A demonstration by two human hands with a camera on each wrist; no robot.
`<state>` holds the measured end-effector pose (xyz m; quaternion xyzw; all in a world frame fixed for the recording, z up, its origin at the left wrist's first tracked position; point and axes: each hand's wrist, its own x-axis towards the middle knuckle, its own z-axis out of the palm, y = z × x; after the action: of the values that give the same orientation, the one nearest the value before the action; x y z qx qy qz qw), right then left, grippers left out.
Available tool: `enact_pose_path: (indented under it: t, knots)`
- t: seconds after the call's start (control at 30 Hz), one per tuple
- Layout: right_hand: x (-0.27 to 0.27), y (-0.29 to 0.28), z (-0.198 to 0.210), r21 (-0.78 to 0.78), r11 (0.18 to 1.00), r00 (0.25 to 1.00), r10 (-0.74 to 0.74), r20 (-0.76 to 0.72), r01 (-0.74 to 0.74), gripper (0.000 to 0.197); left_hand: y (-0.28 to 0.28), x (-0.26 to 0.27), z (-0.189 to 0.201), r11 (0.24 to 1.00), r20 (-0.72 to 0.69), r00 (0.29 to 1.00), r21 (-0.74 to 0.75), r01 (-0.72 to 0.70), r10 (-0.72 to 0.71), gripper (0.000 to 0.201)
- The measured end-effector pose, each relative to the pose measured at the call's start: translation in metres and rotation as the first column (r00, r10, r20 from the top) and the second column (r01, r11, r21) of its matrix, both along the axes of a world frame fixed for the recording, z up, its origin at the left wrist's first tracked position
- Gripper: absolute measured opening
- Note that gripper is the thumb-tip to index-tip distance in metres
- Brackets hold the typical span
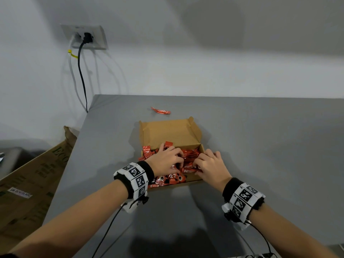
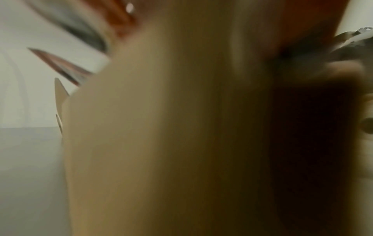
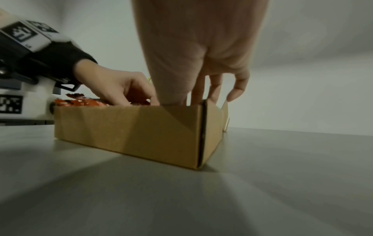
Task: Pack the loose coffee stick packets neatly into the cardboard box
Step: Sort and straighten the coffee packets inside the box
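Observation:
An open cardboard box sits mid-table with its lid standing up at the back. Several red coffee stick packets lie jumbled inside, and some poke over the left wall. My left hand is in the box, its fingers curled into the packets. My right hand grips packets at the right end. In the right wrist view, the right hand reaches down behind the box wall, its little finger outside the right wall. The left hand digs into the packets. One loose packet lies behind the box. The left wrist view is a blur of hand.
The grey table ends at the wall behind and drops off on the left. A large brown carton leans beside that left edge. A wall socket with hanging cables is at the back left. Thin cables trail from both wristbands.

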<state>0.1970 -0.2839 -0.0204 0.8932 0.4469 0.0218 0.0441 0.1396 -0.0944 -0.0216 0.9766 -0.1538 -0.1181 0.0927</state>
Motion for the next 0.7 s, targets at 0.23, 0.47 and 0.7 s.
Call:
enact_pose_path:
  t: [0.23, 0.47, 0.7]
  knots:
    - [0.010, -0.016, 0.013, -0.018, 0.976, 0.904, -0.206, -0.375, 0.215, 0.043, 0.000, 0.001, 0.000, 1.000, -0.018, 1.000, 0.000, -0.010, 0.010, 0.024]
    - [0.009, -0.005, -0.003, 0.091, 0.946, 0.874, -0.247, -0.419, 0.311, 0.017, -0.002, -0.001, 0.003, 1.000, 0.018, 1.000, 0.008, 0.016, -0.016, 0.031]
    - [0.002, -0.004, -0.006, 0.085, 0.942, 0.911, -0.288, -0.297, 0.325, 0.025, -0.001, -0.001, 0.006, 0.994, -0.009, 0.997, 0.081, 0.076, -0.076, 0.033]
